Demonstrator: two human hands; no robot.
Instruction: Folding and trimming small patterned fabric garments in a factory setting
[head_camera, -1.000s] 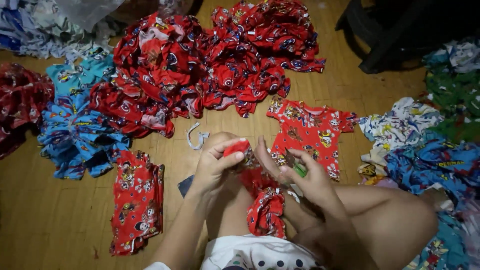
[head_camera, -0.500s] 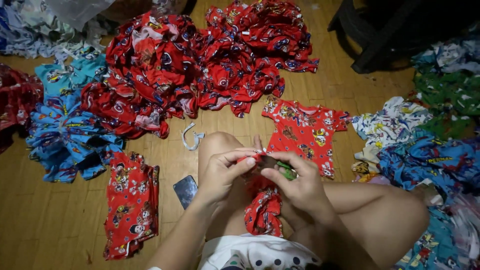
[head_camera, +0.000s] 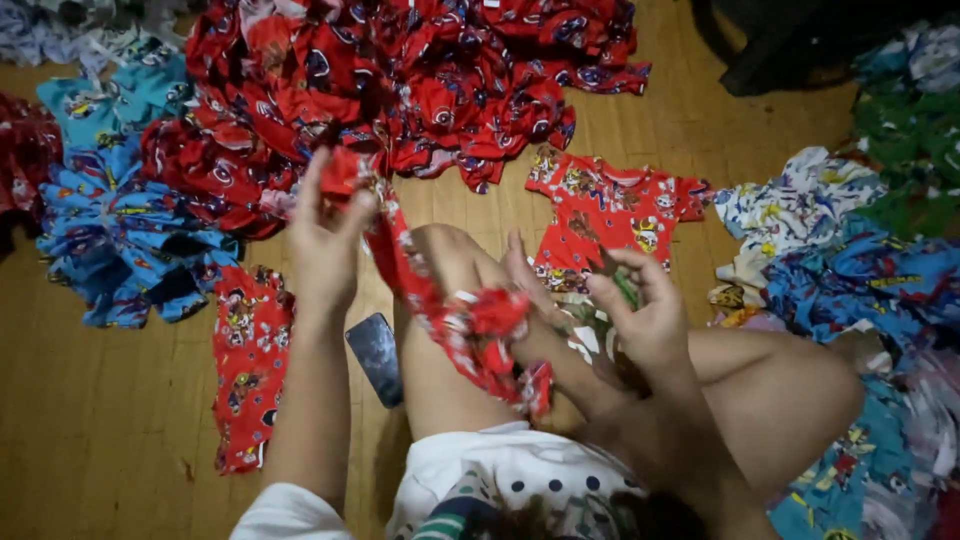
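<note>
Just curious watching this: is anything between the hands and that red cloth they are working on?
Nothing visible is. The left hand already pinches one end of the red cloth and holds it up, while the rest trails down across the knee. The right hand is right beside the bunched lower end, with only a small green object at its fingers.

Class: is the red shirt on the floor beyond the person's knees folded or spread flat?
Spread flat: the red shirt lies open on the floor, both sleeves out.

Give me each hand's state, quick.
Left hand: closed, pinching the raised end of a red garment.
Right hand: fingers curled around a small green thing; grip unclear.
</note>
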